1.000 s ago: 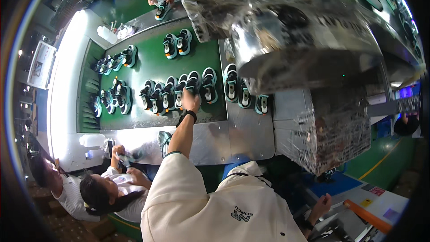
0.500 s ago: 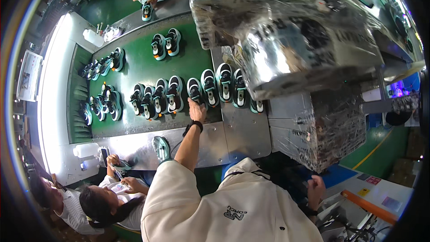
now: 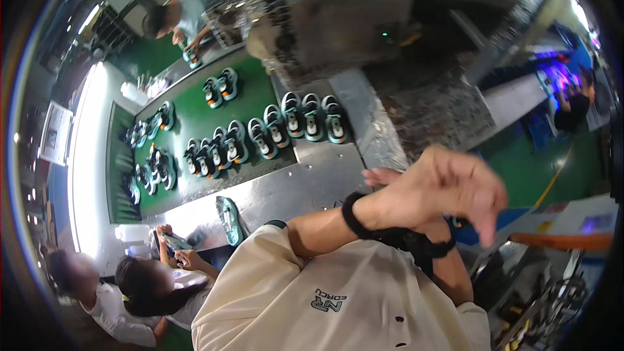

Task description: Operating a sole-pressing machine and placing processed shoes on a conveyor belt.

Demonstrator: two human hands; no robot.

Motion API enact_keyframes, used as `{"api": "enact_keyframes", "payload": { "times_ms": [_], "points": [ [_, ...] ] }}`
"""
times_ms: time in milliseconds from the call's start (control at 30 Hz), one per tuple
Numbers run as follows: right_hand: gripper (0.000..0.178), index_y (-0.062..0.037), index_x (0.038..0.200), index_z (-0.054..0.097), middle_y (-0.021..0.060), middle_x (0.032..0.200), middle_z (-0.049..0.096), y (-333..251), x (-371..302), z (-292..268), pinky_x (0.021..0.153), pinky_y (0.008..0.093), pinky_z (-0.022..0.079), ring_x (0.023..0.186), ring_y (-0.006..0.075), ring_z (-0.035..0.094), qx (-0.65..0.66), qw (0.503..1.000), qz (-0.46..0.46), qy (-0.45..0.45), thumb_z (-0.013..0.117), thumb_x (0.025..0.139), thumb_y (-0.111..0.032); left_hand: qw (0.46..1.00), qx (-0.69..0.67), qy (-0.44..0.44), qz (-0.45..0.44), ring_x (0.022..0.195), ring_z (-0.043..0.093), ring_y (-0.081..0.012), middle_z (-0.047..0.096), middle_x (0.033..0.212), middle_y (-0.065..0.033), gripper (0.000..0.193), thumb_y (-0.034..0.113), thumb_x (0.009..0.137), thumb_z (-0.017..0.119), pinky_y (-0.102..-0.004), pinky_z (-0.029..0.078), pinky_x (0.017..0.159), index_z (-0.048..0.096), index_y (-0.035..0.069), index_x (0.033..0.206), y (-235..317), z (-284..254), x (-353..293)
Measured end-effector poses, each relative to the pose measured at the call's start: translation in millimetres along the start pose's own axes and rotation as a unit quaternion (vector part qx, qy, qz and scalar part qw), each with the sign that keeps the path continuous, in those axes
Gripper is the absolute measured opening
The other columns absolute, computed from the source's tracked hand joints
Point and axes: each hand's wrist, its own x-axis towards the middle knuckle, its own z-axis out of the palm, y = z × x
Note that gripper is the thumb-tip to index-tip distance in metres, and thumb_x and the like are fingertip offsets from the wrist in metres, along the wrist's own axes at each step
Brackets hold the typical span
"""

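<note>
My left hand (image 3: 448, 192) is raised in front of my chest, across to the right. Its fingers are loosely bent and somewhat blurred, and I see nothing in them. My right hand (image 3: 383, 176) crosses behind it, mostly hidden; the fingers that show are stretched out toward the left. Both wrists wear dark bands. Beyond them, black-and-white sneakers with teal soles stand in a row. One pair (image 3: 268, 133) is at the right end of the green belt (image 3: 260, 101), and three more sneakers (image 3: 312, 117) are on the metal table (image 3: 325, 172).
Plastic-wrapped machinery (image 3: 344, 26) stands ahead to the right. A teal sole piece (image 3: 229, 221) lies on the near metal ledge. Co-workers sit at near left (image 3: 162, 286) and stand at the far side (image 3: 185, 23). More sneakers (image 3: 156, 166) stand on the belt's left. An orange bar (image 3: 559, 240) is at right.
My left hand has let go of a sneaker and swung right across my body. My right hand has come up and inward behind it. The view has turned right.
</note>
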Motion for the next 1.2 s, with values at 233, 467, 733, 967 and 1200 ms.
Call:
{"api": "enact_keyframes", "payload": {
  "times_ms": [233, 467, 733, 967, 1200],
  "points": [
    [0.032, 0.0016, 0.117, 0.062, 0.0148, 0.111, 0.067, -52.8, -46.5, 7.2, 0.091, 0.0379, 0.053, 0.103, 0.0236, 0.065, 0.194, 0.944, -0.196, -0.181, 0.069, 0.086, -0.002, 0.979, -0.150, 0.089, 0.102, 0.084, 0.071, -0.0288, 0.069, 0.090, -0.0146, 0.028, 0.022, 0.099, 0.053, -0.0391, 0.059, 0.080, 0.059, -0.003, 0.112, -45.3, -3.8, 75.0],
    [0.021, 0.0044, 0.096, 0.066, 0.0069, 0.078, 0.070, -62.1, -83.2, 27.8, 0.064, 0.0257, 0.056, 0.068, 0.0133, 0.067, 0.059, 0.979, -0.159, 0.117, 0.071, 0.086, -0.014, 0.606, 0.717, 0.120, 0.324, 0.080, 0.068, -0.0264, 0.067, 0.085, -0.0105, 0.010, 0.003, 0.085, 0.066, -0.0357, 0.056, 0.072, 0.065, 0.002, 0.095, -87.8, -26.9, 96.5],
    [0.055, 0.0002, 0.132, 0.051, 0.0111, 0.126, 0.062, -48.6, -64.2, 54.2, 0.100, 0.0391, 0.047, 0.119, 0.0208, 0.057, 0.034, 0.973, -0.167, -0.156, 0.074, 0.085, -0.016, 0.452, 0.850, -0.027, 0.268, 0.097, 0.066, -0.0319, 0.068, 0.101, -0.0136, 0.022, 0.001, 0.073, 0.075, -0.0385, 0.056, 0.080, 0.065, 0.002, 0.092, -8.3, 13.3, 83.1],
    [0.033, -0.0012, 0.114, 0.066, 0.0112, 0.107, 0.069, -67.6, -16.3, 34.2, 0.081, 0.0299, 0.056, 0.098, 0.0194, 0.068, -0.128, 0.948, -0.291, 0.004, 0.071, 0.083, -0.009, 0.499, 0.830, 0.206, 0.142, 0.097, 0.064, -0.0104, 0.072, 0.102, -0.0062, 0.029, 0.018, 0.087, 0.071, -0.0280, 0.050, 0.090, 0.067, -0.001, 0.109, 240.5, -34.9, 97.1],
    [0.032, -0.0043, 0.110, 0.061, 0.0125, 0.117, 0.062, -86.2, 87.9, -34.4, 0.097, 0.0451, 0.042, 0.111, 0.0341, 0.054, -0.418, 0.727, -0.438, 0.324, 0.067, 0.080, -0.013, 0.414, 0.729, 0.545, -0.035, 0.100, 0.065, -0.0271, 0.066, 0.110, -0.0228, 0.099, 0.057, 0.066, 0.084, -0.0349, 0.052, 0.083, 0.051, -0.020, 0.119, 375.4, -184.3, 114.9]
  ]
}}
